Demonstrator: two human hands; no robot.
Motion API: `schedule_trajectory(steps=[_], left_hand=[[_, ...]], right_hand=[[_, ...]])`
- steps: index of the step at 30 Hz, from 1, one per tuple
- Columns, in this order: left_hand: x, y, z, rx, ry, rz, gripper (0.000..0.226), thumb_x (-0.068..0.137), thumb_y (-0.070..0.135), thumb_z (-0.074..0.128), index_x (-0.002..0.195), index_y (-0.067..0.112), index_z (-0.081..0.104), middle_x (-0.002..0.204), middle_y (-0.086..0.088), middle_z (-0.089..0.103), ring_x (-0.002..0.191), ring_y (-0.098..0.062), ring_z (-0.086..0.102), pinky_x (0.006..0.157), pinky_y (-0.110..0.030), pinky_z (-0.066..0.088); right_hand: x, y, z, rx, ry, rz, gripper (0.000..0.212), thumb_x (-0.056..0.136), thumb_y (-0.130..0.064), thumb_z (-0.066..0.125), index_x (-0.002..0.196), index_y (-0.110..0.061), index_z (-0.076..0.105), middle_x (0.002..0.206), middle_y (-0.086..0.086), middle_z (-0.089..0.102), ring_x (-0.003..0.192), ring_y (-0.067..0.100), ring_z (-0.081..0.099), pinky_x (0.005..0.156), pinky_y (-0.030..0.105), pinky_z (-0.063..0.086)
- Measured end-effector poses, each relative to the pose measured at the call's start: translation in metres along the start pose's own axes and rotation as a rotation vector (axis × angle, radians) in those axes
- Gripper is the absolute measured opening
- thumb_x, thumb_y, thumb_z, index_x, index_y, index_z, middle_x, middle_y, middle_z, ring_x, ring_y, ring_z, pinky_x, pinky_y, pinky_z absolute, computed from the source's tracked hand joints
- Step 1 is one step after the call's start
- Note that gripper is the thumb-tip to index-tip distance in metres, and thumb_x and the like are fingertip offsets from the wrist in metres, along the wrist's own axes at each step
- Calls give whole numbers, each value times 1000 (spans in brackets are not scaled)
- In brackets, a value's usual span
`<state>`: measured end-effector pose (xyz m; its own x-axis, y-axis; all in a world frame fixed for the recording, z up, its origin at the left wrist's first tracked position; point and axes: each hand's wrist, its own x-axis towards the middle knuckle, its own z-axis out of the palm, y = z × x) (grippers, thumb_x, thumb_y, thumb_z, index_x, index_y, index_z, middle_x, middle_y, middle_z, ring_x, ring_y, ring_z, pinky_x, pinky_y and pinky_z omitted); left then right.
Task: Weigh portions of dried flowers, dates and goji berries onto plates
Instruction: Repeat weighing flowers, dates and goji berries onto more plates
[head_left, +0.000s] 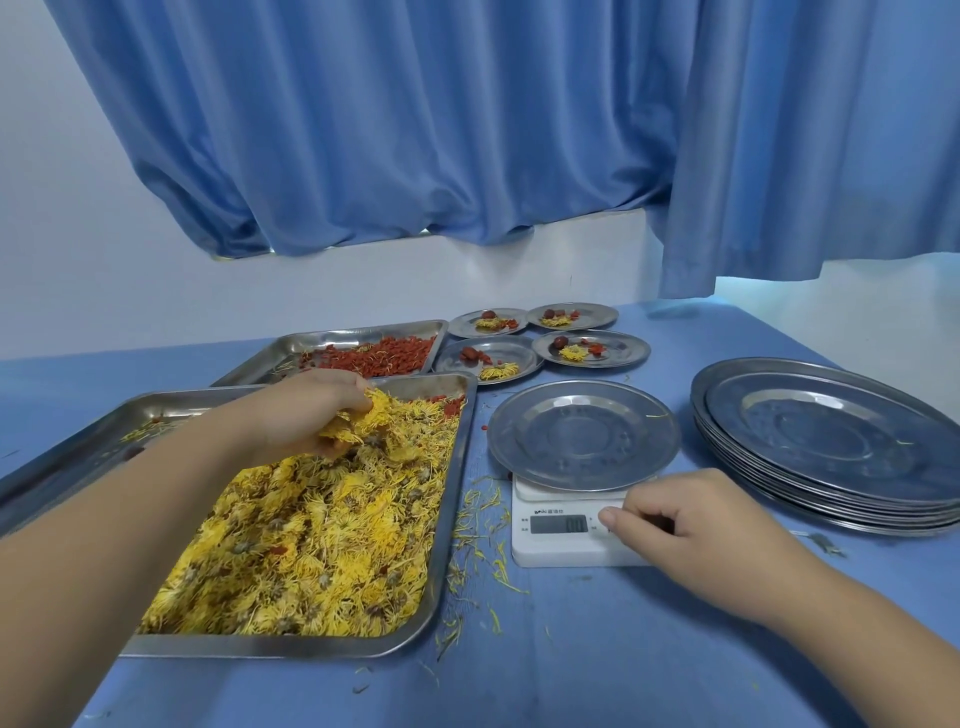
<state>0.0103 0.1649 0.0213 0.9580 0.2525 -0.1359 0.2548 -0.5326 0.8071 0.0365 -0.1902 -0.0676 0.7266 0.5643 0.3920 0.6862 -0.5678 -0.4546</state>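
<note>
A steel tray at the front left is heaped with yellow dried flowers. My left hand reaches into its far end and grips a clump of flowers. To the right stands a white scale that reads 0.0, with a bare steel plate on it. My right hand rests with curled fingers on the scale's right front corner, thumb by the display. Behind, a second tray holds red goji berries.
Several small plates with flowers, dates and goji berries sit at the back. A stack of bare plates stands at the right. Loose petals litter the blue table between tray and scale. Blue curtains hang behind.
</note>
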Motion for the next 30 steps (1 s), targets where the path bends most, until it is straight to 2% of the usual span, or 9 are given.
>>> schedule_trajectory(steps=[3, 6, 11, 14, 18, 21, 24, 27, 30], left_hand=[[-4, 1, 10, -35, 43, -19, 18, 93, 12, 50, 77, 17, 45, 83, -5, 37, 72, -21, 39, 63, -34, 45], [-6, 1, 19, -78, 56, -12, 19, 94, 10, 48, 76, 17, 44, 79, -4, 34, 60, -19, 36, 60, -34, 39], [-12, 2, 26, -1, 103, 67, 15, 94, 18, 53, 80, 15, 51, 71, -1, 43, 61, -18, 43, 66, -33, 47], [-11, 11, 36, -109, 72, 72, 15, 92, 17, 57, 78, 17, 58, 62, 4, 48, 61, -17, 42, 67, -32, 52], [-5, 36, 62, -187, -12, 129, 14, 91, 17, 58, 77, 18, 59, 68, 3, 50, 65, -17, 46, 60, -27, 51], [7, 59, 88, -129, -31, 184, 10, 90, 20, 59, 80, 20, 59, 65, 4, 47, 56, -13, 44, 66, -33, 49], [20, 78, 113, -30, -51, 246, 13, 89, 21, 59, 76, 20, 57, 67, 2, 48, 59, -15, 45, 59, -28, 43], [34, 86, 132, 64, -43, 262, 9, 88, 19, 58, 79, 18, 60, 71, 1, 60, 61, -13, 56, 57, -26, 46], [41, 85, 144, 255, -91, 288, 11, 87, 17, 57, 87, 12, 67, 81, -3, 68, 71, -14, 62, 63, -29, 49]], right_hand=[[0, 0, 0, 5, 6, -2, 47, 88, -46, 56, 57, -14, 38, 51, -3, 41, 49, 13, 38, 50, 33, 30], [-1, -1, -1, -1, 10, -14, 46, 87, -46, 55, 57, -16, 38, 52, -4, 43, 50, 12, 39, 50, 35, 33], [-2, -3, 0, -1, 9, -21, 46, 88, -46, 55, 57, -16, 38, 53, -3, 43, 50, 13, 39, 50, 35, 34], [0, -5, 0, 1, 10, -12, 48, 88, -45, 55, 55, -17, 36, 52, -2, 41, 50, 13, 38, 50, 36, 34], [0, -7, -3, 17, 23, 10, 50, 89, -43, 56, 54, -16, 36, 51, -3, 40, 50, 13, 37, 51, 37, 34], [0, -6, -5, 25, 37, 21, 49, 90, -40, 59, 52, -16, 36, 50, -5, 42, 51, 13, 38, 52, 36, 33], [0, -4, -8, 27, 46, 28, 50, 91, -39, 58, 52, -17, 36, 51, -5, 42, 51, 14, 37, 52, 35, 30], [1, -3, -10, 19, 56, 32, 51, 90, -39, 58, 51, -17, 34, 50, -4, 41, 51, 14, 36, 53, 37, 32], [2, -3, -10, -2, 56, 23, 52, 90, -42, 56, 51, -19, 30, 52, -5, 42, 52, 14, 35, 52, 37, 32]])
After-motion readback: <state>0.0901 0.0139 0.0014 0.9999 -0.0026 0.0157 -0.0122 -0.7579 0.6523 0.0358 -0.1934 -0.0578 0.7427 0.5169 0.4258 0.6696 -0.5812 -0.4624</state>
